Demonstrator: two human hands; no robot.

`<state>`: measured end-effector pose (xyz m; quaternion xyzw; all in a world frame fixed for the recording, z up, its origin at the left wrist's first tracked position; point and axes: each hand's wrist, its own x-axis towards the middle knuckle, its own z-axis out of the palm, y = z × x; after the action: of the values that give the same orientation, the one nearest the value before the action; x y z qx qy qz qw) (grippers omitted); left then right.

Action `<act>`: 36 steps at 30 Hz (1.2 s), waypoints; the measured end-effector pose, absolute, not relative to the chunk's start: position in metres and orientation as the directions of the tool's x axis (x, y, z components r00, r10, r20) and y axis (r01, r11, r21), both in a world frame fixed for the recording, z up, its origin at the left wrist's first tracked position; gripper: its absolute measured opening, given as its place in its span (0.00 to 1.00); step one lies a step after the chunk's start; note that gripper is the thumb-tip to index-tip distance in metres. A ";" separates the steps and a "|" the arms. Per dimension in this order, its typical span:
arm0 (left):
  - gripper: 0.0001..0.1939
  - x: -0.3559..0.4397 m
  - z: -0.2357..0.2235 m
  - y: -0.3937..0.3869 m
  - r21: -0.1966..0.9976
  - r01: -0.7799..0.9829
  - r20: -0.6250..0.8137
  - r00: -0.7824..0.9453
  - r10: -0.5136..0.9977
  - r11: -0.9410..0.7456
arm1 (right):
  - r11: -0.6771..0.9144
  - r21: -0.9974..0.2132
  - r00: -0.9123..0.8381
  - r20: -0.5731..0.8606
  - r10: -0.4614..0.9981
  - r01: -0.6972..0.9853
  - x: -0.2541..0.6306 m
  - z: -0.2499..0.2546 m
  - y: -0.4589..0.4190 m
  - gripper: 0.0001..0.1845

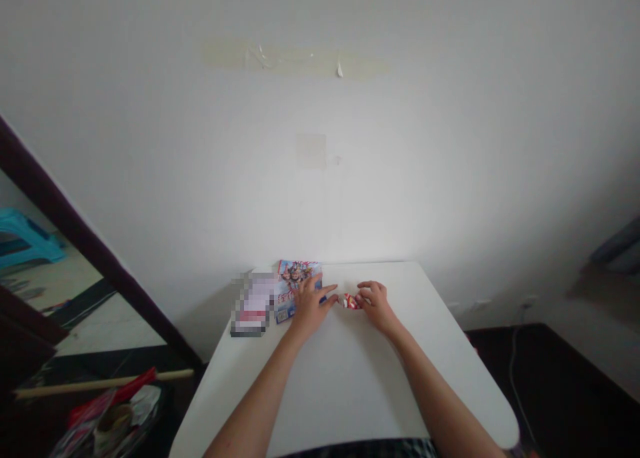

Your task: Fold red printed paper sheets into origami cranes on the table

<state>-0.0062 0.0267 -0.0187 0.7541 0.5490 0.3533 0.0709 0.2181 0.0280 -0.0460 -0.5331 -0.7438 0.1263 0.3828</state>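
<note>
A small red-and-white wrapped packet (349,301), crinkled like a sweet wrapper, lies between my hands on the white table (345,371). My right hand (376,305) has its thumb and fingers at the packet's right end and seems to pinch it. On the other side, my left hand (309,306) is spread, its thumb tip close to or touching the packet's left end. Part of that hand covers the right side of a colourful blue printed booklet (287,288) lying flat. What is inside the packet cannot be seen.
A pixelated phone-like object (253,305) lies left of the booklet. The table meets a pale wall (350,211) at the back. On the floor at left stands a bin (115,425) with rubbish, below a wooden stick (105,383). A blue plastic stool (30,238) shows farther left.
</note>
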 end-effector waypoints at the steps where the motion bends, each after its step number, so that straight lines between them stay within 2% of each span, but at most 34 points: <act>1: 0.13 -0.006 -0.019 0.026 0.503 0.769 0.444 0.161 0.881 -0.394 | 0.412 -0.593 -0.158 0.432 0.888 0.692 0.218 -0.046 0.028 0.10; 7: 0.07 -0.004 -0.019 0.025 0.557 0.703 0.384 0.254 0.888 -0.442 | 0.434 -0.605 -0.198 0.417 0.887 0.668 0.216 -0.043 0.026 0.09; 17: 0.09 -0.005 -0.012 0.028 0.641 0.648 0.391 0.186 0.902 -0.411 | 0.452 -0.666 -0.210 0.414 0.886 0.594 0.216 -0.040 0.021 0.07; 22: 0.05 -0.002 -0.015 0.025 0.668 0.606 0.380 0.222 0.898 -0.432 | 0.429 -0.694 -0.211 0.381 0.900 0.578 0.215 -0.038 0.021 0.08; 36: 0.09 0.002 -0.014 0.024 0.676 0.568 0.377 0.280 0.883 -0.468 | 0.425 -0.719 -0.217 0.368 0.904 0.550 0.213 -0.038 0.022 0.07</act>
<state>0.0018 0.0236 -0.0145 0.7715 0.4704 0.3727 0.2111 0.2133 0.0215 -0.0383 -0.4867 -0.7467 0.2252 0.3934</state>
